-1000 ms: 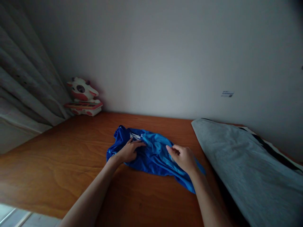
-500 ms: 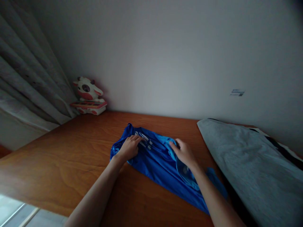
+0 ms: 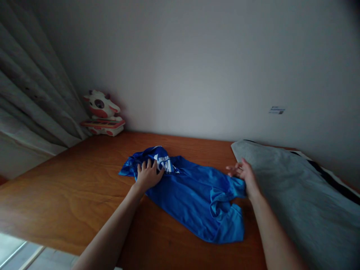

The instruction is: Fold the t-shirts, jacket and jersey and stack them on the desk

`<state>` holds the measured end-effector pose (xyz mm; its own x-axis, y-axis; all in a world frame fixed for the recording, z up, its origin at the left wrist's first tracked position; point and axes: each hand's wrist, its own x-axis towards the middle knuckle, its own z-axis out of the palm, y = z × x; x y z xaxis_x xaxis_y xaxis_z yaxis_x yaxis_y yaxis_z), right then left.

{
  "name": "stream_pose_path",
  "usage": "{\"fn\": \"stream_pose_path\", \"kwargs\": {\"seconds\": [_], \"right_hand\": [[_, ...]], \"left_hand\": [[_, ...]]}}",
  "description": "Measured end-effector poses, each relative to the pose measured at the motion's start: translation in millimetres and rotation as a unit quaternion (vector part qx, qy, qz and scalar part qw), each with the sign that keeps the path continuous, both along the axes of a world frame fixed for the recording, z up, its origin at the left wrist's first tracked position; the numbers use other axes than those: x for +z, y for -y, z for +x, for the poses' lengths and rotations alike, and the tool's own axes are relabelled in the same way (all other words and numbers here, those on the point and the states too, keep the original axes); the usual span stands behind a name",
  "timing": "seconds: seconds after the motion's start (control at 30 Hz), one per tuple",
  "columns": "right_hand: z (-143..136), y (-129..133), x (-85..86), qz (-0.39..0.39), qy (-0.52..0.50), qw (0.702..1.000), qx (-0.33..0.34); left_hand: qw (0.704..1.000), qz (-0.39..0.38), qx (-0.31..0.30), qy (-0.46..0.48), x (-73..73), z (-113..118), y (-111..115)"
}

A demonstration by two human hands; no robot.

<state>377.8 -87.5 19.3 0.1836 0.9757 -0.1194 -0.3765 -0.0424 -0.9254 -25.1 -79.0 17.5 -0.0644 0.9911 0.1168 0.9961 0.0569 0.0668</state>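
A blue T-shirt with white lettering lies rumpled on the brown wooden surface. Its lettered end is toward the left; at the right a sleeve and the bunched neck area show lighter blue. My left hand rests on the shirt just below the lettering, its fingers spread flat. At the shirt's upper right corner is my right hand, fingers apart and a little raised, close beside the sleeve. Whether the right palm touches the fabric I cannot tell.
Folded grey cloth with a black and white edge lies to the right. A cow-shaped toy keyboard stands at the back left by the curtain. Behind is a pale wall bearing a small label.
My right hand has moved right and loosened from the fabric. The shirt is spread wider, its right end flattened out and more lettering exposed. My left hand has opened flat on it.
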Motion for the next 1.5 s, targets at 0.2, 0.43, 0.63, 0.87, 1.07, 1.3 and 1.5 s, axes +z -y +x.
{"fn": "stream_pose_path", "kwargs": {"seconds": [0.2, 0.43, 0.63, 0.87, 1.07, 1.3, 1.5], "right_hand": [[-32, 7, 4.4, 0.046, 0.185, 0.979, 0.071], [-69, 18, 5.6, 0.203, 0.484, 0.842, 0.121], [-73, 21, -1.7, 0.170, 0.577, 0.777, 0.185], [-28, -12, -35.3, 0.008, 0.341, 0.925, -0.167], [-20, -18, -39.4, -0.007, 0.263, 0.944, -0.198], [-37, 3, -23.2, 0.076, 0.518, 0.848, -0.081], [-22, -2, -29.6, 0.072, 0.476, 0.877, -0.002]], "left_hand": [[0.949, -0.020, -0.300, 0.091, -3.0, 0, -11], [0.848, -0.099, -0.484, 0.193, 10.4, 6, -5], [0.924, -0.019, -0.355, 0.143, 1.1, -1, -3], [0.988, 0.138, -0.068, 0.020, 1.6, -15, -12], [0.970, 0.112, -0.207, 0.056, 26.3, 25, 15], [0.944, 0.006, -0.313, 0.102, -0.9, 69, 49], [0.945, -0.067, -0.311, 0.080, 1.9, 18, 12]]}}
